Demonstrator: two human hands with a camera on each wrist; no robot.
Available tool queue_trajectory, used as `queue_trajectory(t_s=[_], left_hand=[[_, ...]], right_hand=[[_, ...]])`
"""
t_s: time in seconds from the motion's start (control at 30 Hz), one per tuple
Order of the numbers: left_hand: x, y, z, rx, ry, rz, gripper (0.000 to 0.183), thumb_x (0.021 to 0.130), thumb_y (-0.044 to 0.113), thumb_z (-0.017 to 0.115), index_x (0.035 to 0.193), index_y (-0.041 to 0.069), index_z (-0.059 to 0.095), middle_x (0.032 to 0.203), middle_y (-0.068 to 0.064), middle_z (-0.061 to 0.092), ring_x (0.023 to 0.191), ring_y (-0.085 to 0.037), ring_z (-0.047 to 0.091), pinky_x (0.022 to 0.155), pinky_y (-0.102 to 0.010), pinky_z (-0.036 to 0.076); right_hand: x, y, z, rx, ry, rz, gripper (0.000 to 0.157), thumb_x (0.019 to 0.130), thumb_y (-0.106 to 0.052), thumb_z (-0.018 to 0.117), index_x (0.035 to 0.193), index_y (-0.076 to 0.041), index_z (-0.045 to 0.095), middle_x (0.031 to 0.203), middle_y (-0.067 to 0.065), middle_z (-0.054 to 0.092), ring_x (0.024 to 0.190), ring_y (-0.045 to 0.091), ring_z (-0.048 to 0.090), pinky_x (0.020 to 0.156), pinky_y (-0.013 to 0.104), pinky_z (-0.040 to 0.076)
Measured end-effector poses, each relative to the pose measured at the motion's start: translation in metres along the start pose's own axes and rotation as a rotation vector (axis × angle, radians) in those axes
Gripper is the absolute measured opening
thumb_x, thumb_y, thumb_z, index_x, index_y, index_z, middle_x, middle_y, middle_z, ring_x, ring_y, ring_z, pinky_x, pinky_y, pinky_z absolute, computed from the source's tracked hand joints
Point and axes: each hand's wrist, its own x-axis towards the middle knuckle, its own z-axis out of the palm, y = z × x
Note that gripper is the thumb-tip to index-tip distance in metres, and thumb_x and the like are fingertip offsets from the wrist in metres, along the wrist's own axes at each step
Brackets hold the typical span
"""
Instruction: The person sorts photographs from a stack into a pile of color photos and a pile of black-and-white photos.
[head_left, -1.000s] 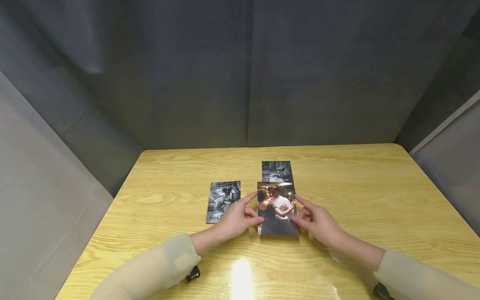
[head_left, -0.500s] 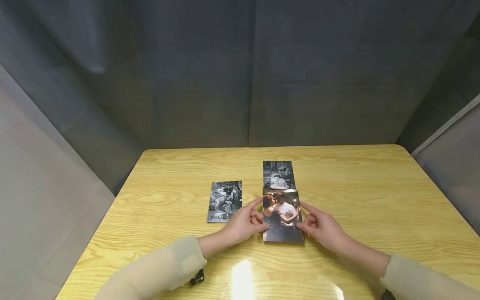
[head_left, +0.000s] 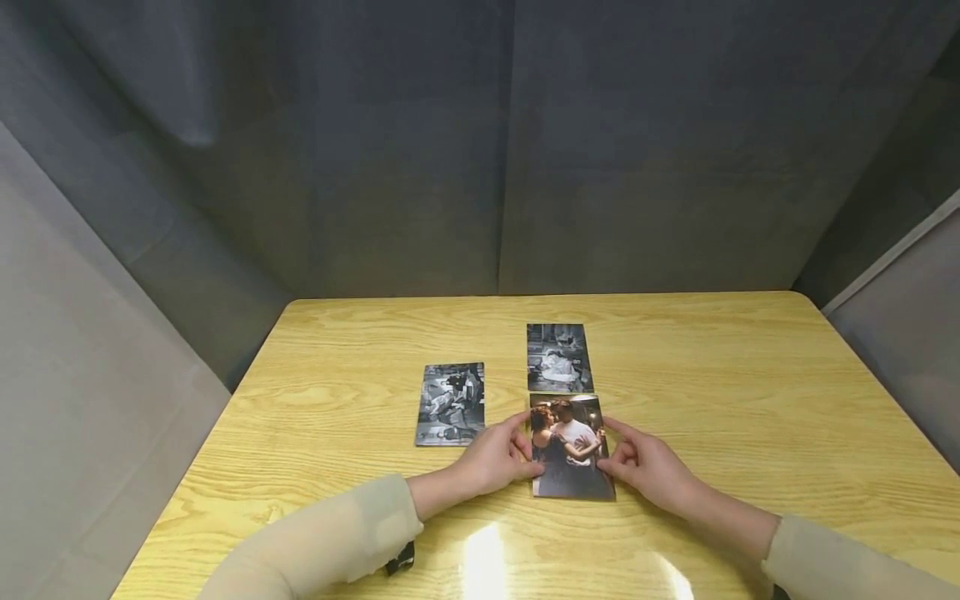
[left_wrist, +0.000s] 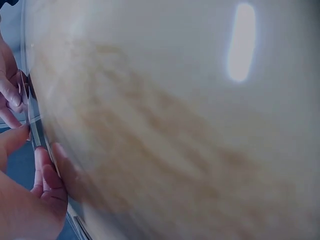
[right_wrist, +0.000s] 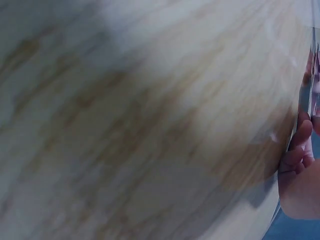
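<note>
A colour photo point(head_left: 570, 475) of a couple embracing lies near the middle of the table in the head view, close over the wood. My left hand point(head_left: 501, 458) pinches its left edge between thumb and fingers. On the opposite edge, my right hand point(head_left: 651, 468) has the same kind of pinch. Just beyond the photo's far edge is a black-and-white photo point(head_left: 558, 358). Another black-and-white photo point(head_left: 450, 403) lies left of the colour one, beside my left hand. Both wrist views catch the fingers only at the frame's side, with the photo seen nearly edge-on.
The wood-grain table point(head_left: 360, 350) has rounded far corners. A dark grey curtain point(head_left: 390, 150) hangs behind it, and pale panels point(head_left: 82, 400) flank it. Light glares off the near part of the tabletop.
Both hands have drawn the colour photo toward me and slightly right. It no longer overlaps the far black-and-white photo, which now shows whole.
</note>
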Motion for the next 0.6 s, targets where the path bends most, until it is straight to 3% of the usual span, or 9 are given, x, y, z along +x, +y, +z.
queue_trajectory(t_s=[0.3, 0.47, 0.6], left_hand=[[0.0000, 0.0034, -0.0028, 0.171, -0.057, -0.033, 0.087, 0.077, 0.020, 0.084, 0.147, -0.001, 0.037, 0.064, 0.011, 0.060, 0.055, -0.006, 0.054, 0.081, -0.027, 0.048], [0.0004, 0.0044, -0.0022, 0.234, -0.065, -0.042, 0.089, 0.077, 0.023, 0.083, 0.149, 0.002, 0.036, 0.062, 0.013, 0.058, 0.053, -0.006, 0.052, 0.063, -0.024, 0.045], [0.0009, 0.0048, -0.0013, 0.240, -0.062, -0.048, 0.089, 0.077, 0.023, 0.084, 0.150, 0.003, 0.035, 0.062, 0.013, 0.058, 0.053, -0.006, 0.053, 0.059, -0.023, 0.044]], right_hand=[[-0.0006, -0.0004, 0.0003, -0.020, -0.036, -0.014, 0.068, 0.088, -0.010, 0.072, 0.137, 0.020, 0.036, 0.066, -0.007, 0.059, 0.054, 0.004, 0.047, 0.063, 0.025, 0.044], [0.0008, -0.0014, 0.0006, -0.042, -0.038, -0.021, 0.067, 0.088, -0.011, 0.072, 0.137, 0.019, 0.038, 0.064, -0.007, 0.057, 0.053, 0.003, 0.045, 0.059, 0.025, 0.042], [0.0008, -0.0013, 0.0011, -0.064, -0.030, 0.006, 0.066, 0.088, -0.012, 0.072, 0.136, 0.019, 0.039, 0.062, -0.008, 0.056, 0.051, 0.004, 0.044, 0.053, 0.025, 0.039]])
